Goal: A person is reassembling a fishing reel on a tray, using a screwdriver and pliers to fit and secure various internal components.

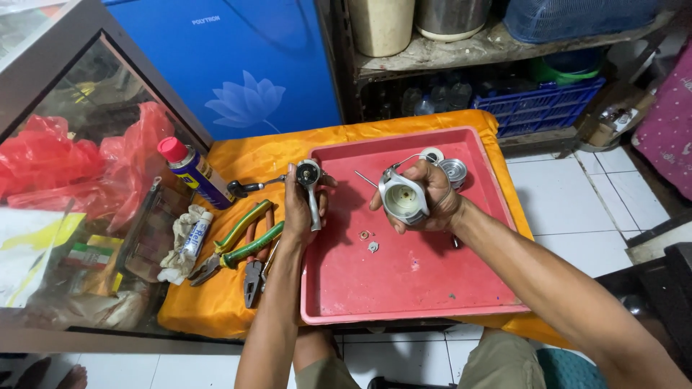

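Reel body (pixel 404 198), silver and round, sits in the right hand (pixel 432 196), grip closed around it above the red tray (pixel 411 288). Left hand (pixel 301 205) has its grip closed on a metal handle part (pixel 311 187) at the tray's left edge. Green-handled pliers (pixel 241 245), a spray can (pixel 193 173) and a small tube (pixel 196 234) lie left on the orange-covered bench (pixel 238 155).

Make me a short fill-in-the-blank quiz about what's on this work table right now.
1. The right hand holds a silver reel body over the ____ tray.
2. The left hand holds a metal handle part above the tray's ____ edge.
3. The pliers lying on the orange cloth have ____ grips.

Missing words: red; left; green
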